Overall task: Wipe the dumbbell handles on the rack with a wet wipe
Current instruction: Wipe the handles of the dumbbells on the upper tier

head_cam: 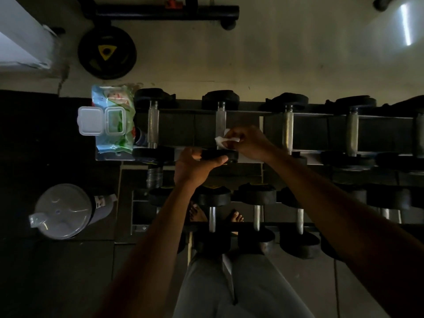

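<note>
Fingers: those of the right hand (246,143) pinch a white wet wipe (223,141) against the near end of the second dumbbell handle (220,121) on the top tier; those of the left hand (195,165) curl round that dumbbell's near head (220,155), steadying it.
Where the work sits: upper tier of the rack (309,115), second bar from the left, with more bars well apart to the right.
Risk, slipping: a damp wipe on metal gives little purchase, so the pinch could skid off the bar (the wipe looks bunched small).
Risk, rolling: the round head could turn in its cradle if the left hand eases, and bare toes (236,217) show below the lower tier.
Risk, missed area: only the near stretch is covered; the far end by the wall may be skipped.
Risk, drying: the wipes pack (113,118) lies with its lid (90,120) flipped open.
Materials: bright cylindrical metal bars, seemingly knurled; matte black heads, likely rubber; glossy crinkled plastic pack; thin soft cloth.
</note>
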{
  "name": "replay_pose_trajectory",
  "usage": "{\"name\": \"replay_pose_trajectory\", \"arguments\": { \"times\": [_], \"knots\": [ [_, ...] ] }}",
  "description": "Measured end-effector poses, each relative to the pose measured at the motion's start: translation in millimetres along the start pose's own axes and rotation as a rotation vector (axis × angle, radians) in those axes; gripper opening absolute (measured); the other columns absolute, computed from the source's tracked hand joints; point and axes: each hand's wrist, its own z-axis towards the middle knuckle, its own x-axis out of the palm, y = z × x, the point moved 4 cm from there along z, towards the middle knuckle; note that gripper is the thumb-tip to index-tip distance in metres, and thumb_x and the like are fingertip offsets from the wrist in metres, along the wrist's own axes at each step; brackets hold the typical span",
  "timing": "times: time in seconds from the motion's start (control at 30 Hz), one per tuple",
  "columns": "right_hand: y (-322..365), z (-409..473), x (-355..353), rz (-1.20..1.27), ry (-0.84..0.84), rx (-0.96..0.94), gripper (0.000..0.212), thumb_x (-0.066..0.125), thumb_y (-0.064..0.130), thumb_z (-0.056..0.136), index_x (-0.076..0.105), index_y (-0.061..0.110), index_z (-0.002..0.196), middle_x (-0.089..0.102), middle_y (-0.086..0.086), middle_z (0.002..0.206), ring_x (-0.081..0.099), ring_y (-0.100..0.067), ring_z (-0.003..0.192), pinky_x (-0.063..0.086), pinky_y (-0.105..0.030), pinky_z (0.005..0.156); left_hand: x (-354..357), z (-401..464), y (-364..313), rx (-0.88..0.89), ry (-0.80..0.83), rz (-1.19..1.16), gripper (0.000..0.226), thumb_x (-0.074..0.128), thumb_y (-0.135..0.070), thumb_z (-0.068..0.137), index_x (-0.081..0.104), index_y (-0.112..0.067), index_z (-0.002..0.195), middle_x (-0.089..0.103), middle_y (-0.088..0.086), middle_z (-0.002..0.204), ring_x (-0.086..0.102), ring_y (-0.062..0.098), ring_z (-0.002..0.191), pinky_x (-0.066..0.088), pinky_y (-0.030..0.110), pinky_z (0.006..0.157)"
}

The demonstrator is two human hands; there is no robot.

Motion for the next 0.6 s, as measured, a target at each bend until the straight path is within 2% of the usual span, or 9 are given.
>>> {"name": "replay_pose_trajectory", "arguments": {
  "times": [0.1, 0.2, 0.27, 0.33, 0.47, 0.53, 0.6],
  "knots": [
    [-14.6, 0.4, 7.7, 0.085, 0.008, 0.129, 0.027, 0.066, 0.032, 0.099, 0.067, 0.023, 0.125, 0.062, 0.015, 0.107, 0.053, 0.010, 0.088, 0.038, -0.014, 0.074, -2.3, -1.4, -2.3, -0.002, -0.004, -0.002, 0.100, 0.077, -0.101, 0.037, 0.073, -0.037, 0.114, 0.074, -0.017, 0.111, 0.069, 0.004, 0.104, 0.062, 0.038, 0.087],
    [-26.6, 0.2, 11.6, 0.143, 0.002, 0.245, 0.014, 0.063, 0.038, 0.100, 0.067, 0.027, 0.108, 0.062, 0.013, 0.093, 0.057, 0.003, 0.082, 0.037, -0.017, 0.066, -2.9, -0.7, -1.0, 0.011, 0.001, 0.013, 0.100, 0.078, -0.100, 0.042, 0.071, -0.035, 0.118, 0.073, -0.015, 0.114, 0.070, 0.006, 0.104, 0.062, 0.038, 0.085],
    [-26.0, 1.8, 10.9, 0.112, 0.031, 0.245, 0.007, 0.060, 0.036, 0.102, 0.061, 0.029, 0.099, 0.059, 0.010, 0.088, 0.057, -0.001, 0.080, 0.036, -0.019, 0.064, -2.1, 1.6, 1.2, 0.011, 0.029, 0.013, 0.096, 0.080, -0.098, 0.045, 0.071, -0.036, 0.118, 0.075, -0.014, 0.114, 0.072, 0.007, 0.103, 0.064, 0.040, 0.085],
    [-24.9, 5.7, 9.5, 0.080, 0.064, 0.239, 0.005, 0.060, 0.030, 0.102, 0.059, 0.029, 0.097, 0.059, 0.008, 0.089, 0.059, -0.007, 0.085, 0.038, -0.020, 0.066, -2.4, 1.0, -0.1, 0.019, 0.044, 0.012, 0.094, 0.079, -0.099, 0.045, 0.073, -0.037, 0.116, 0.077, -0.014, 0.111, 0.074, 0.007, 0.102, 0.065, 0.040, 0.086],
    [-22.1, 9.5, 3.3, 0.117, 0.029, 0.219, 0.004, 0.068, 0.026, 0.097, 0.067, 0.027, 0.101, 0.066, 0.005, 0.096, 0.064, -0.008, 0.091, 0.053, -0.029, 0.080, -4.6, -4.4, -7.5, 0.026, 0.027, 0.014, 0.096, 0.075, -0.102, 0.040, 0.074, -0.036, 0.111, 0.077, -0.013, 0.106, 0.074, 0.007, 0.100, 0.064, 0.039, 0.084],
    [-13.9, 7.1, -1.6, 0.145, -0.046, 0.157, 0.016, 0.069, 0.030, 0.096, 0.070, 0.023, 0.110, 0.069, 0.006, 0.100, 0.065, -0.003, 0.092, 0.053, -0.025, 0.081, -5.1, -4.5, -7.5, 0.017, 0.025, 0.022, 0.098, 0.077, -0.101, 0.039, 0.074, -0.036, 0.112, 0.077, -0.014, 0.107, 0.074, 0.007, 0.100, 0.065, 0.040, 0.085],
    [-2.2, 6.3, -4.6, 0.164, -0.115, 0.086, 0.023, 0.072, 0.035, 0.094, 0.071, 0.023, 0.113, 0.068, 0.012, 0.101, 0.063, 0.004, 0.090, 0.046, -0.015, 0.075, -5.4, -3.5, -5.8, 0.016, 0.025, 0.009, 0.094, 0.080, -0.098, 0.042, 0.076, -0.035, 0.112, 0.078, -0.014, 0.107, 0.074, 0.005, 0.100, 0.065, 0.040, 0.086]
  ]
}}
